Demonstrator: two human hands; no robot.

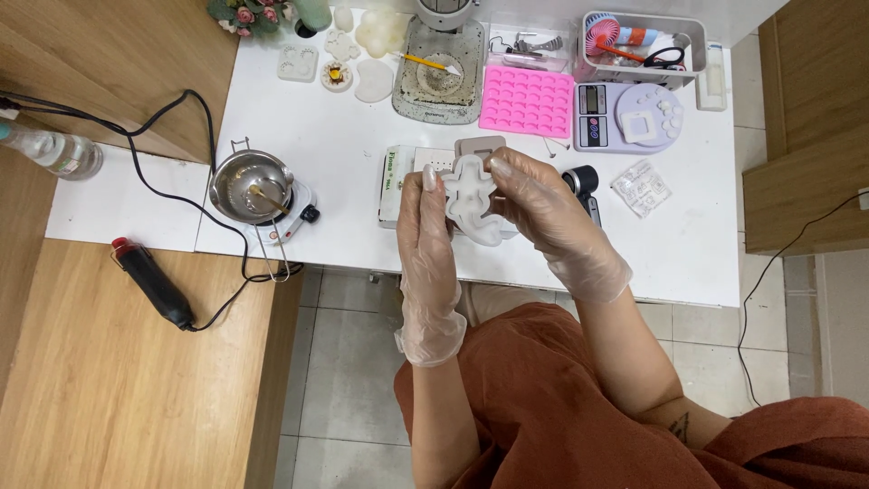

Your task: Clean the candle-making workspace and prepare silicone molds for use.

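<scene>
White desk [344, 154] carries a pink mould tray [527, 100] and metal pot [250, 185]; above it, left hand [427, 237] and right hand [536, 206] both clasp a white silicone mould [472, 197].

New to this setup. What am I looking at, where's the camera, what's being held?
There is no machine: a person works with two gloved hands, filmed from a camera on their head looking down. The left hand and right hand together hold a white flexible mould above a white table. On the table lie a pink mould tray, a lilac kitchen scale, a metal pot on a small hotplate, and a basket of tools.
</scene>
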